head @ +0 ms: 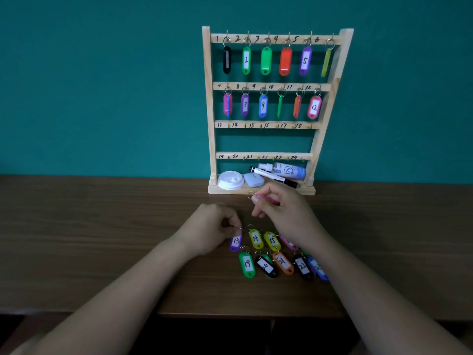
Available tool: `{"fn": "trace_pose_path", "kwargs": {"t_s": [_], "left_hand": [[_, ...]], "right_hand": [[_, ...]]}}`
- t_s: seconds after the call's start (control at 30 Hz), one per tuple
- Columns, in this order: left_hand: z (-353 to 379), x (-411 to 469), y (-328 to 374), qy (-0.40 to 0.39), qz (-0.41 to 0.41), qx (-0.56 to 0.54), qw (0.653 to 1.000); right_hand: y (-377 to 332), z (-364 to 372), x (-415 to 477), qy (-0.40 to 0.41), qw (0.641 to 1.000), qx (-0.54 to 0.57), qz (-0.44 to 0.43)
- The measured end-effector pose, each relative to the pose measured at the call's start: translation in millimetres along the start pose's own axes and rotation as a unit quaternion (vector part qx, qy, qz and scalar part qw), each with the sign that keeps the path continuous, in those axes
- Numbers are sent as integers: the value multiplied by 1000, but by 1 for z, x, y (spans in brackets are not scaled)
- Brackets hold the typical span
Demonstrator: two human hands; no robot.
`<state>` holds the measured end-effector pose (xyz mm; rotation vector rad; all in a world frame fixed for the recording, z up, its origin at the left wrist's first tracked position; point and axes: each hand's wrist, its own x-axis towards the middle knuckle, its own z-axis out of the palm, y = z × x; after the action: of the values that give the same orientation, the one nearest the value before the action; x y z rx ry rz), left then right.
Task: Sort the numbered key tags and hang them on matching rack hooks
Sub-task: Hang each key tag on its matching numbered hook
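Left hand [212, 226] pinches purple tag [235, 244] — number 13.

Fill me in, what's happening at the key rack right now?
A person is sorting numbered key tags on the wooden table. The left hand pinches the ring of the purple tag 13, and the right hand holds a pink tag raised before the wooden rack. Hooks 1 to 12 carry tags; hooks 13 to 24 are bare.

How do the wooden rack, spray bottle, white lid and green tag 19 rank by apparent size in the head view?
1. wooden rack
2. spray bottle
3. white lid and green tag 19: look alike; the tag lies nearer the camera, so unranked.
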<state>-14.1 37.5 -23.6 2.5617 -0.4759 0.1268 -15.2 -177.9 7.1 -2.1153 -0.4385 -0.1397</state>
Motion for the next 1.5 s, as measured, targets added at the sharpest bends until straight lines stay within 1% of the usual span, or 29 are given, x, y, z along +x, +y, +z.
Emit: {"fn": "trace_pose_path", "kwargs": {"t_s": [0.1,0.23,0.37,0.43,0.6,0.73,0.83,0.9,1.1,1.17,1.33,1.5], "left_hand": [[2,1,-2,35,0,-16,999],[-13,7,-6,89,-32,-93,991],[-35,22,-9,118,-62,-220,966],[-46,31,-9,144,-72,-252,954],[-76,60,-11,207,-63,-270,938],[-97,80,-7,243,-60,-279,927],[-105,92,-2,255,-65,-270,926],[-108,101,0,262,-69,-258,927],[-109,121,6,271,-95,-235,929],[-107,125,9,273,-103,-230,928],[-103,130,9,289,-124,-240,918],[-96,129,4,286,-134,-257,913]], "right_hand": [[0,3,3,7,1000,5,4],[-5,8,18,42,999,9,-1],[-17,11,57,90,995,30,-26],[-25,13,82,116,993,20,-29],[-39,17,129,187,981,32,-43],[-49,21,147,204,978,11,-51],[-55,24,154,217,974,-40,-47],[-57,26,155,213,974,-63,-32],[-53,31,150,162,986,-23,-3],[-51,31,146,156,987,-30,-1],[-44,31,137,149,988,-43,-15],[-34,29,128,138,989,-47,-32]]}}
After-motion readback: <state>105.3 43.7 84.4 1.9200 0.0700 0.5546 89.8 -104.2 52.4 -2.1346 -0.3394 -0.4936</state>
